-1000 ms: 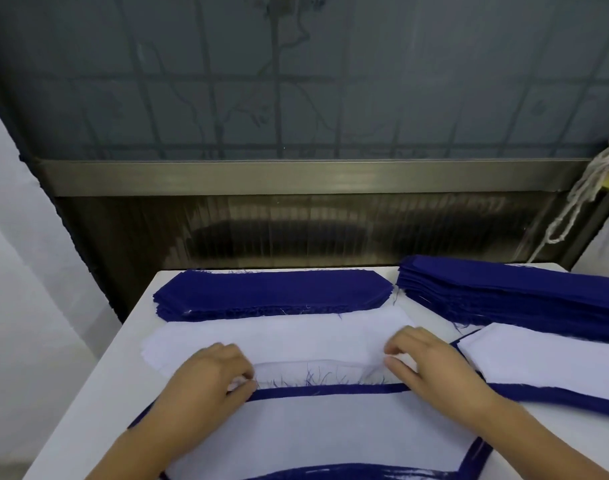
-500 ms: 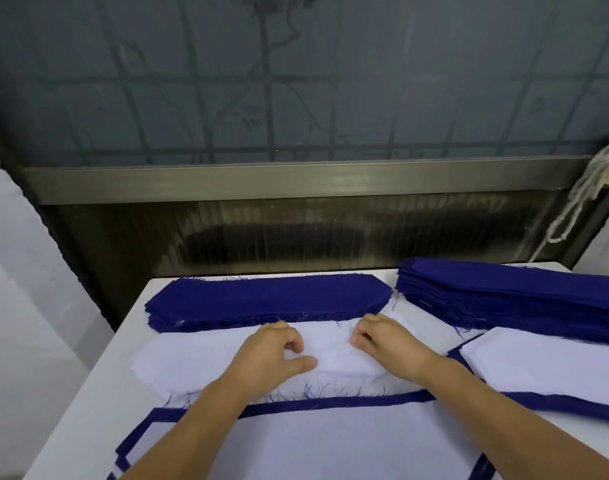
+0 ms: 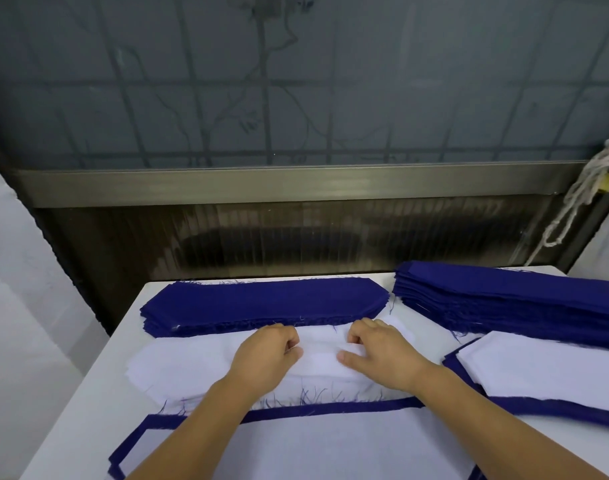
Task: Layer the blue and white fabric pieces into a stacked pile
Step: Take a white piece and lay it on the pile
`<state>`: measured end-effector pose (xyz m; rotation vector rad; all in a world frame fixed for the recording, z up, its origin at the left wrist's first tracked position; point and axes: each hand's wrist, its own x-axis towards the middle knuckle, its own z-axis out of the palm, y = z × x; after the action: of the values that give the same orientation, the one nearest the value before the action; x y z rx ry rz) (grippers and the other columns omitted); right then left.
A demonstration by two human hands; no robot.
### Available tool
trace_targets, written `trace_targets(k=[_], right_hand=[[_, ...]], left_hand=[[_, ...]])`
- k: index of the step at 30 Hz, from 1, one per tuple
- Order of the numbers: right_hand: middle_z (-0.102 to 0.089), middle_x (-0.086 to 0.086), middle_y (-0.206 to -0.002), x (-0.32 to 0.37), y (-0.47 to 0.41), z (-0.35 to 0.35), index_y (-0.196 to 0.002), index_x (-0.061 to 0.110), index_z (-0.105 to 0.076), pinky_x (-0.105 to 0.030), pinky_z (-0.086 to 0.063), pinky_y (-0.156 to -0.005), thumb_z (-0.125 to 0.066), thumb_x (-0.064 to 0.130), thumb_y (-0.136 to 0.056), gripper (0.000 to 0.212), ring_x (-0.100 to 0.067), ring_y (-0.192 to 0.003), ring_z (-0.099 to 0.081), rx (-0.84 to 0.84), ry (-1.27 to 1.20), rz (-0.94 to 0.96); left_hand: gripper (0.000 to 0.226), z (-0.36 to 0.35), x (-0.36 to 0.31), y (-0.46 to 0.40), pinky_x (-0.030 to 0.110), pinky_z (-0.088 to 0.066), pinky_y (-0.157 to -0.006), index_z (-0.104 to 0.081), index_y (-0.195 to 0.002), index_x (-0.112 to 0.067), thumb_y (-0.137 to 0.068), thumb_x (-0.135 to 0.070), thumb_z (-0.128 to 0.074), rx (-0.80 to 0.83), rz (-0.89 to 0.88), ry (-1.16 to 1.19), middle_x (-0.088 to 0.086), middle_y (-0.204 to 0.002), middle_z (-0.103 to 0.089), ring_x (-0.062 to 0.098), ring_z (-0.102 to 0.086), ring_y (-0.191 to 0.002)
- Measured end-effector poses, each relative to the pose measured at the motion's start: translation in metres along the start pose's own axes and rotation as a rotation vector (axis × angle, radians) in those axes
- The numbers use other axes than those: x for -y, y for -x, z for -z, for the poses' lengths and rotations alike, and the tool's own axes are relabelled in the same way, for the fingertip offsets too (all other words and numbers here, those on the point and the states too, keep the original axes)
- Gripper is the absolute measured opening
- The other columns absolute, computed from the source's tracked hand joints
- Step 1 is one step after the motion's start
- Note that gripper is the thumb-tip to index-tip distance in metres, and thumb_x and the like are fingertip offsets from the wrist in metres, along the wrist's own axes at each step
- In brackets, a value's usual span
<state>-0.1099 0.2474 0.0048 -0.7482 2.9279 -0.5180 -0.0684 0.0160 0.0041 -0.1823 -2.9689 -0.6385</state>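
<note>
left hand [image 3: 266, 355] fingers curled, seemingly pinching white fabric pile [image 3: 192, 367] | right hand [image 3: 379, 355] likewise gripping it | blue fabric stack [image 3: 261, 304] just behind

Navy blue stack [image 3: 265, 304] behind the plain white pieces [image 3: 192, 365]; another navy stack [image 3: 510, 299] to their right.

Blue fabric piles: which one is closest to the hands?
The shorter blue pile at the table's back left, lying just beyond the fingers. The taller blue pile sits farther off at the right.
</note>
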Motion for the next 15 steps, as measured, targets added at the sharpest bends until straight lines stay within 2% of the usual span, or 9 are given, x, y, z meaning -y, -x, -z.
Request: trace_targets(k=[4, 6, 10, 13, 15], right_hand=[[-0.052, 0.014, -0.093, -0.004, 0.003, 0.003, -0.091, 0.032, -0.049, -0.019, -0.042, -0.08, -0.054, 0.033, -0.094, 0.006, -0.007, -0.087, -0.047, -0.025, -0.04, 0.056], [-0.051, 0.015, -0.091, -0.006, 0.005, 0.005, -0.089, 0.033, -0.048, -0.015, -0.04, -0.075, -0.053, 0.025, -0.094, 0.011, -0.006, -0.085, -0.046, -0.012, -0.073, 0.055], [-0.052, 0.015, -0.09, -0.012, 0.011, 0.009, -0.085, 0.036, -0.045, -0.013, -0.04, -0.072, -0.051, 0.024, -0.096, 0.018, -0.004, -0.085, -0.048, 0.004, -0.159, 0.036], [-0.053, 0.015, -0.089, -0.015, 0.015, 0.014, -0.082, 0.038, -0.047, -0.01, -0.039, -0.075, -0.049, 0.026, -0.097, 0.02, 0.0, -0.087, -0.049, 0.005, -0.217, 0.044], [-0.053, 0.014, -0.089, -0.016, 0.018, 0.017, -0.083, 0.036, -0.05, -0.012, -0.039, -0.076, -0.049, 0.026, -0.098, 0.018, 0.0, -0.086, -0.05, 0.024, -0.232, 0.045]], left_hand=[[0.007, 0.005, 0.012, 0.01, 0.013, -0.042, -0.066, -0.056, -0.087, -0.033, -0.094, -0.033, -0.055, -0.016, 0.008, -0.019, -0.017, -0.083, -0.052, 0.004, -0.053, -0.076], [0.009, 0.012, 0.025, 0.018, 0.013, -0.043, -0.066, -0.056, -0.085, -0.033, -0.094, -0.031, -0.055, -0.028, 0.023, -0.056, -0.017, -0.082, -0.051, 0.002, -0.052, -0.074], [0.007, 0.033, 0.056, 0.037, 0.013, -0.048, -0.073, -0.058, -0.088, -0.034, -0.093, -0.03, -0.058, -0.033, 0.105, -0.12, -0.016, -0.087, -0.056, 0.002, -0.054, -0.077], [0.01, 0.052, 0.08, 0.052, 0.008, -0.041, -0.072, -0.056, -0.087, -0.037, -0.094, -0.03, -0.057, -0.065, 0.167, -0.164, -0.016, -0.091, -0.059, 0.003, -0.056, -0.076], [0.009, 0.065, 0.094, 0.062, 0.007, -0.037, -0.074, -0.062, -0.095, -0.035, -0.096, -0.032, -0.053, -0.095, 0.209, -0.202, -0.015, -0.098, -0.063, 0.002, -0.054, -0.076]])
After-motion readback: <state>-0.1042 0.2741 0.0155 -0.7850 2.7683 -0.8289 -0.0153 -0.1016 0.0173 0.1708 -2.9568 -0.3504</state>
